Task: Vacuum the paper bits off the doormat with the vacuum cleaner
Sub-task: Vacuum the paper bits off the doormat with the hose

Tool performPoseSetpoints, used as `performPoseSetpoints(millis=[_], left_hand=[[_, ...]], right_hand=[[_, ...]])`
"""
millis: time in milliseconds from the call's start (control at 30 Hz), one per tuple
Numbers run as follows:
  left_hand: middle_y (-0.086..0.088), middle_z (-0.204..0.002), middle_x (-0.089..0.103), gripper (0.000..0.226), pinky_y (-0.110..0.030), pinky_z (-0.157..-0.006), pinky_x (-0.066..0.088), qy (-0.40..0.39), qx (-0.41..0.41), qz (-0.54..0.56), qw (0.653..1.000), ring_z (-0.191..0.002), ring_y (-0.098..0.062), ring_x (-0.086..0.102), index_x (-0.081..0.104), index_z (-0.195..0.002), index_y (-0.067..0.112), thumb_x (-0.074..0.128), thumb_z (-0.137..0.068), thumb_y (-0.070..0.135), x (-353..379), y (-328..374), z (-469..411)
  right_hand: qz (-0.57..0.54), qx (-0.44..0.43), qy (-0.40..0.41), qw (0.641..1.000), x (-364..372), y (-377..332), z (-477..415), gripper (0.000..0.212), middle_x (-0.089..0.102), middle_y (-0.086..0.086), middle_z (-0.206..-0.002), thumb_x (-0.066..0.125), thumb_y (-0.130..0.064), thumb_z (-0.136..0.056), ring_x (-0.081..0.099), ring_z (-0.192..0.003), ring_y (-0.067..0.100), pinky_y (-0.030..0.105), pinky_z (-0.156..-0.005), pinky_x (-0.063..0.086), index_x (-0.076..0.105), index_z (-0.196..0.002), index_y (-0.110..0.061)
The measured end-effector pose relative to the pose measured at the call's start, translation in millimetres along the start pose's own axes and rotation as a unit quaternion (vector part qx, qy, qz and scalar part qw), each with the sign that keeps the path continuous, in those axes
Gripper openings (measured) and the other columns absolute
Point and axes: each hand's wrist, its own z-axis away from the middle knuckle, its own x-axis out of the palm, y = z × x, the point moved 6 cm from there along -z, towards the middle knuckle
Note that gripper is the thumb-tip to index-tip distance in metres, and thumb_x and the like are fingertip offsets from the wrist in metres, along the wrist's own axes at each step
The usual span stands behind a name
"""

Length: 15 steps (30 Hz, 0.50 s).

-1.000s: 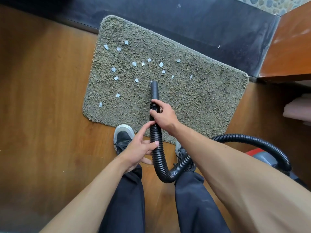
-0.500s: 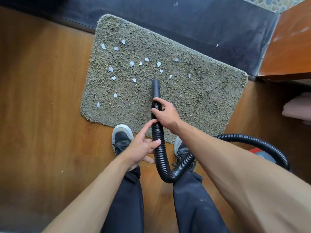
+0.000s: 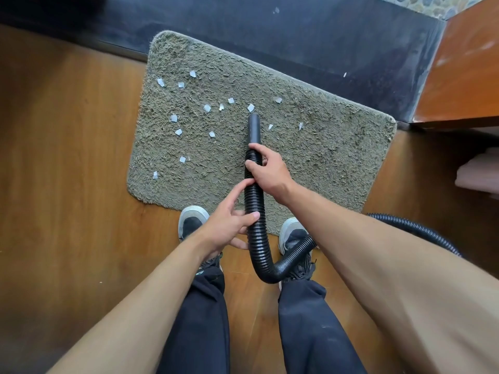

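Head view: right hand (image 3: 270,171) grips hose (image 3: 255,203), left hand (image 3: 229,225) holds it lower; nozzle (image 3: 253,128) sits at mat (image 3: 337,163) centre. Scraps (image 3: 206,107) lie from 8 to 3 o'clock of it, so vacuuming looks barely begun.

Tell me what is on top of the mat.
White paper scraps lie scattered on the mat, mostly leftward; the hose points among them. Anything beneath the hose and right hand is hidden.

Left hand (image 3: 229,228), right hand (image 3: 270,174): bare, forearms bare to the frame edge. Dark navy trousers (image 3: 199,319), faint pale speck on right leg. Past the trousers' cuffs: black lace-up sneakers (image 3: 192,220), white-grey toe caps, black laces.
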Motion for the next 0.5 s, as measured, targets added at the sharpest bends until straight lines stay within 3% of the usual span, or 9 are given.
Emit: performPoseSetpoints(millis=[333,500], left_hand=[[-0.010,-0.098,0.069,0.067,-0.041,-0.061,0.059,-0.030,-0.019,-0.029,0.999,-0.083,-0.024,0.070,0.036,-0.137,0.056,0.059,-0.097,0.008,23.7,1.1,-0.8],[-0.010,-0.096,0.069,0.066,-0.048,-0.067,0.061,-0.034,-0.028,-0.037,0.998,-0.081,-0.023,0.070,0.037,-0.136,0.056,0.059,-0.097,0.008,32.3,-8.0,4.8]], right_hand=[[-0.061,0.032,0.011,0.998,-21.2,26.6,10.4,0.047,0.065,0.003,-0.106,0.062,-0.018,-0.086,0.065,-0.091,0.018,0.045,-0.095,0.054,0.057,-0.132,-0.028],[-0.058,0.046,0.012,0.997,-21.7,41.0,20.9,0.050,0.067,0.005,-0.106,0.063,-0.025,-0.081,0.068,-0.094,0.024,0.046,-0.094,0.054,0.057,-0.131,-0.033]])
